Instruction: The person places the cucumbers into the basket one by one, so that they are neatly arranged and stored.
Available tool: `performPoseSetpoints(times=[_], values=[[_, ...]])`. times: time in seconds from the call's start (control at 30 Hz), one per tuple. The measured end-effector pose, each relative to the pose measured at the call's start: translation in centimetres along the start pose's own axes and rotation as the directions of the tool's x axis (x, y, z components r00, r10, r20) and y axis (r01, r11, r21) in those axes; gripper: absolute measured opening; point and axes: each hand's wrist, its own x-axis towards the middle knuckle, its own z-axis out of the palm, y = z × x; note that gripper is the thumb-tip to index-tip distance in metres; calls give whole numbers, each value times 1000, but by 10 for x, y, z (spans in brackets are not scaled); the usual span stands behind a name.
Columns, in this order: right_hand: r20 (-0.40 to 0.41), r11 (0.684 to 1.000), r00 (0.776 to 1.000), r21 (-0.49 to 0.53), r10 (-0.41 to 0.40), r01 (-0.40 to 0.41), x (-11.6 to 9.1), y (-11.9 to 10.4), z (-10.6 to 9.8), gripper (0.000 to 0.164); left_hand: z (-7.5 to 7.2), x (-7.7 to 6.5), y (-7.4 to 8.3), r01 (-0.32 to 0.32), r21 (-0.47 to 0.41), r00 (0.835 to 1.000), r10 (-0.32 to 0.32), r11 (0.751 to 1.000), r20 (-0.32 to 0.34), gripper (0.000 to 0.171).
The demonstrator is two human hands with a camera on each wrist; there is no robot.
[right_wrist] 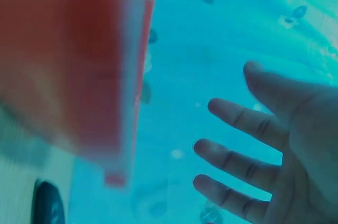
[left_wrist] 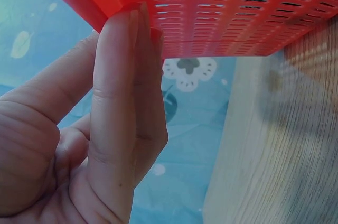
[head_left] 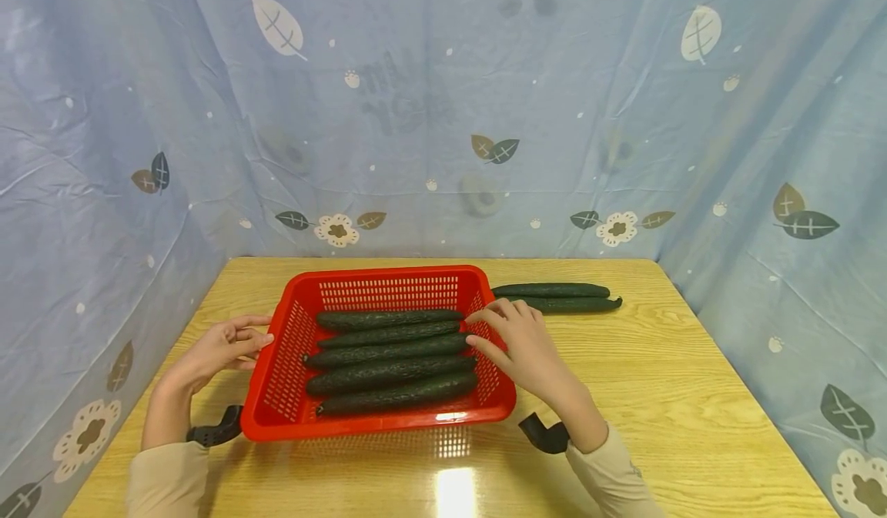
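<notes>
Red slotted plastic basket (head_left: 377,427): over the near-middle of the pale wood-grain table (head_left: 700,395); whether its base touches, I can't tell.
Long dark-green bumpy cucumbers (head_left: 391,375): five side by side inside, seen only from the head.
Pair of slim dark-green cucumbers (head_left: 554,305): on the wood, just beyond the basket's right side.
Left hand (head_left: 223,349): gripping the left rim; the left wrist view adds fingertips tucked up under the lip and the slotted outer wall, both hidden from above.
Right hand (head_left: 521,345): fingers loose, holding nothing; from the head it overlaps the right rim, yet the right wrist view shows spread fingertips apart from the red edge.
Pale-blue leaf-and-flower curtain (head_left: 430,118): behind and along both sides.
</notes>
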Motion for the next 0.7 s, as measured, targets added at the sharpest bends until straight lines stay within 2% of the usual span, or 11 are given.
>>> performPoseSetpoints(times=[0.23,0.5,0.7], values=[[-3,998,998,-14,65,-65,-3,25,6,35,0,-1,1,-3,-4,1000,3,1000,4,60],[-99,998,994,-27,57,-60,-5,58,12,39,1,0,2,3,3,1000,-3,1000,8,60],[-132,993,986,-44,100,-106,-8,80,17,39,0,0,2,9,7,1000,-9,1000,9,61]])
